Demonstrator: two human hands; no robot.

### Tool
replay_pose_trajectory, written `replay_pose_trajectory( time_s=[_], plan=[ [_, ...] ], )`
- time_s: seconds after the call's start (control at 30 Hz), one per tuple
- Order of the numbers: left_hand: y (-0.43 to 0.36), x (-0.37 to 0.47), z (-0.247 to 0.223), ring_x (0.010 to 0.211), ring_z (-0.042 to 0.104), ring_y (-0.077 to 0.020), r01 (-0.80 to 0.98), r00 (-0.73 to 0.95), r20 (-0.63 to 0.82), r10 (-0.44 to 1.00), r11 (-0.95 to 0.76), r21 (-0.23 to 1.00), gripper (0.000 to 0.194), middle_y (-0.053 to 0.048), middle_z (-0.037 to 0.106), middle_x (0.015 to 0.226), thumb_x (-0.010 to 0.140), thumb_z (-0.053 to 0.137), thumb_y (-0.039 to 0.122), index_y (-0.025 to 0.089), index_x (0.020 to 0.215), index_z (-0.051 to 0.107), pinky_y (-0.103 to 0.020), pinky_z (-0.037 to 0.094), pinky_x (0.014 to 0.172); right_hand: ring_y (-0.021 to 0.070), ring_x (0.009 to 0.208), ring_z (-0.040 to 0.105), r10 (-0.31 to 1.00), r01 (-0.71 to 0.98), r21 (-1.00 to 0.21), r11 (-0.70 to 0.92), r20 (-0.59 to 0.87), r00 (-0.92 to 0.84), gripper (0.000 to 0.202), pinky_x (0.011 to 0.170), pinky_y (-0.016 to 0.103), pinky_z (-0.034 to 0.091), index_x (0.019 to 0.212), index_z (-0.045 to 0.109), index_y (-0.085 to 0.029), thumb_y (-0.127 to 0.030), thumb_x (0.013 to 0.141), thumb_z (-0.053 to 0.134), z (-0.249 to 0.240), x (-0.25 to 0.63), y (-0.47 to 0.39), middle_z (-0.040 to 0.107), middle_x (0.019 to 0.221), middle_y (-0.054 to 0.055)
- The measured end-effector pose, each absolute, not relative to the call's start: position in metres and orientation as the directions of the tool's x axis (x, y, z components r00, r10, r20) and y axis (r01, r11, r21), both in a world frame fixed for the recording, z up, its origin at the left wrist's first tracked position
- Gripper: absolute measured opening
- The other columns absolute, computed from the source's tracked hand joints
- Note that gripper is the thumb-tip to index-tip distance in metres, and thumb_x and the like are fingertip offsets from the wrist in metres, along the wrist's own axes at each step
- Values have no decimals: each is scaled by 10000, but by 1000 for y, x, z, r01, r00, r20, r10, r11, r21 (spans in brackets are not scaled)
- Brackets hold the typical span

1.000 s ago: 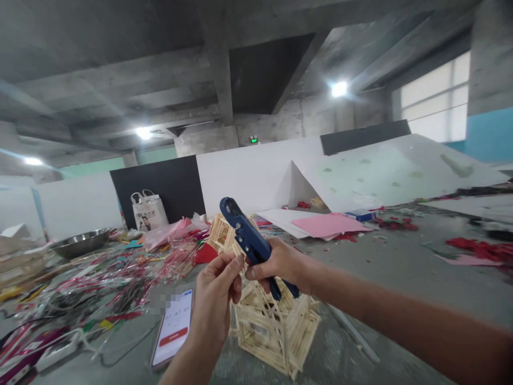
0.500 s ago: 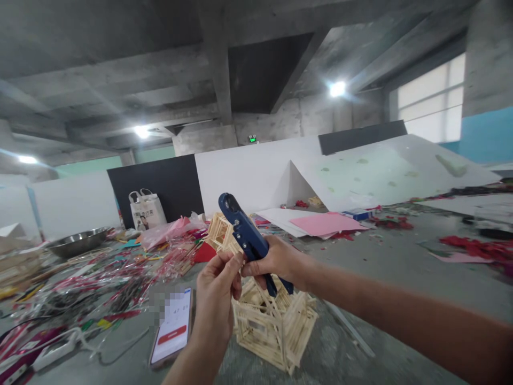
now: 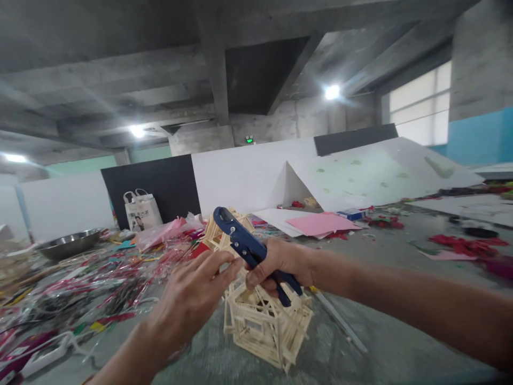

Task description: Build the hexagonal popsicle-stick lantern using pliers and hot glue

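My right hand is wrapped around a blue plier-like cutting tool; its rounded head points up and to the left. Just left of that hand is my left hand, its thumb and fingertips drawn together near the right thumb. Whatever lies between those left fingertips is too small or hidden to make out. Below both hands stands a small frame structure of pale wooden sticks, its top partly covered by the tool and right hand. A second stick structure is behind the tool, partly hidden.
Plastic wrappers and cords are heaped at left, beside a metal bowl and a white bag. Pink paper lies further back. A thin clear strip is right of the stick structure, and a power strip at lower left.
My left hand has swung left and turned its back upward, covering where the phone showed. The blue tool has dropped slightly and tilted further left, still in my right hand.
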State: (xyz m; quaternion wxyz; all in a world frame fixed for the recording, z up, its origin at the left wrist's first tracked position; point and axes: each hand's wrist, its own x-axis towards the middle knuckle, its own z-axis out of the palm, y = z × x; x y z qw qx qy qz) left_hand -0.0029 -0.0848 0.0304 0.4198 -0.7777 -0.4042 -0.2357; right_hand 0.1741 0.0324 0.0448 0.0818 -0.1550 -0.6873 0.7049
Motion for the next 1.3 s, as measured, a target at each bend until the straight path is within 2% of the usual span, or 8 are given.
replay_pose_trajectory(
  time_s=[0.13,0.23,0.3,0.4,0.5,0.6,0.9,1.3],
  plan=[
    [-88,-5,37,762,589,-177,678,733,550,399,-372,-634,264,-70,672,917,825,488,123,175,1056,605,-278,462,625,34,383,436,226,136,-986,-101,-155,-962,207,412,164,440,673,530,-130,-139,576,712,42,170,27,557,509,-47],
    [-86,-11,31,787,605,-171,734,678,618,398,-415,-538,273,-60,683,907,815,497,115,212,1031,632,-278,466,685,44,392,472,253,183,-969,-167,-222,-942,162,414,161,430,686,549,-115,-185,629,683,47,166,24,570,531,-29],
    [-83,-17,25,741,609,-154,857,495,730,470,-403,-322,224,-45,687,837,803,521,141,237,933,676,-256,458,674,60,411,502,337,185,-966,-181,-237,-911,136,429,179,440,705,553,-108,-233,716,605,54,166,26,586,555,-7],
    [-75,-33,18,613,578,-140,936,39,763,645,-290,198,100,-26,659,668,735,618,253,222,689,702,-229,422,574,84,438,534,508,208,-976,-70,-214,-834,158,464,215,465,697,535,-116,-231,791,479,66,169,41,589,564,9],
    [-63,-56,17,418,425,-90,692,-351,486,800,-128,710,185,12,524,456,621,705,344,183,544,657,-201,291,417,100,471,554,605,338,-937,90,-218,-766,215,497,217,472,658,528,-118,-256,799,444,72,172,64,577,544,27],
    [-49,-77,15,355,294,-48,366,-449,253,857,-82,927,254,50,412,389,562,735,375,149,544,622,-184,179,371,105,471,548,613,471,-861,194,-269,-743,245,484,211,453,637,534,-118,-281,789,432,73,170,86,565,521,42],
    [-12,-122,-15,382,304,-19,67,-468,81,880,-56,996,232,64,441,467,536,728,301,125,602,592,-148,166,357,76,449,493,570,556,-542,630,-164,-805,127,404,175,352,668,519,-157,-280,680,544,85,125,111,538,533,-4],
    [13,-171,-42,392,316,-17,-138,-506,-57,861,-15,990,250,70,427,483,511,734,300,141,590,558,-150,175,362,109,419,531,405,697,-542,469,-569,-716,245,378,212,430,608,538,-150,-377,697,556,75,19,144,544,498,10]
  ],
)
